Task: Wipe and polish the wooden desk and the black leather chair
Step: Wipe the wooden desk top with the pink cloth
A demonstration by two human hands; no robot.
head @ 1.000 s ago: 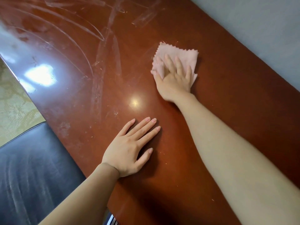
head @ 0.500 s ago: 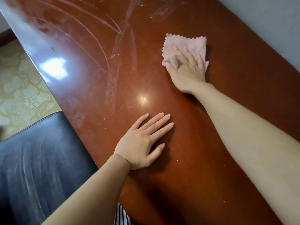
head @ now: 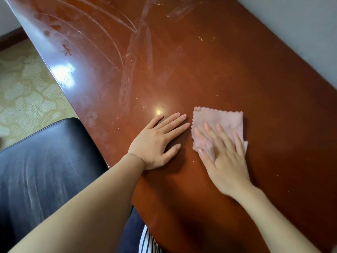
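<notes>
right hand (head: 226,161): fingers spread, flat on the pink cloth (head: 221,123)
left hand (head: 156,141): flat on the table (head: 237,70), beside the cloth
chair (head: 45,161): left of table

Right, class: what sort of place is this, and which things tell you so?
Probably an office or study: a glossy wooden desk, a black leather chair beside it, and patterned carpet.

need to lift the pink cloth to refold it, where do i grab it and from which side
Pinch the far right corner of the pink cloth, from the wall side. It lies flat on the desk; the right hand covers its near half, leaving that scalloped edge free.
</notes>
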